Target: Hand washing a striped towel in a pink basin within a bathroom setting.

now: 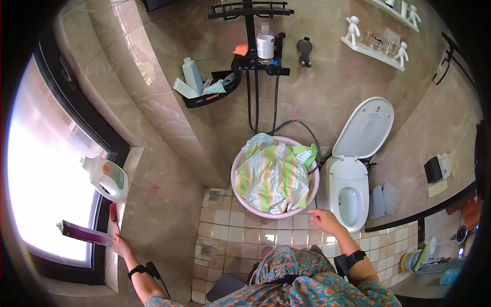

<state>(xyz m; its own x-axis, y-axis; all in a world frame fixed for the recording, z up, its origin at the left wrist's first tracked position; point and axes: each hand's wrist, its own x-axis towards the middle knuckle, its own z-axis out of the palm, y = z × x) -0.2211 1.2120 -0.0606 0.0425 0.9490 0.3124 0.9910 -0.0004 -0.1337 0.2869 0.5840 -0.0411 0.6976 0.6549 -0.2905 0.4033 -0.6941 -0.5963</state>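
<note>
1. Two hands show in the head view. Our left hand (120, 244) reaches out to the window sill (113, 266) and its fingers are wrapped around the near end of a slim purple tube (83, 233), which lies tilted along the sill's outer edge, against the bright window.
2. Our right hand (323, 220) hovers low with fingers loosely spread, gripping nothing, just in front of the near rim of the pink basin (237, 188).
3. On the same sill, further along, stands a white detergent bottle (109, 178) with a handle; a small red thing (113, 211) sits between it and the tube, too small to identify.
4. The basin is round smooth plastic on the tiled floor, filled with a crumpled green-and-white striped cloth (272, 176).
5. Right of the basin stands a glossy white toilet (349, 192), lid raised.
6. On the beige tiled wall behind, a black shower rack (254, 61) carries a clear bottle (265, 43), and a black corner basket (207, 97) holds a pale blue bottle (193, 75).
</note>
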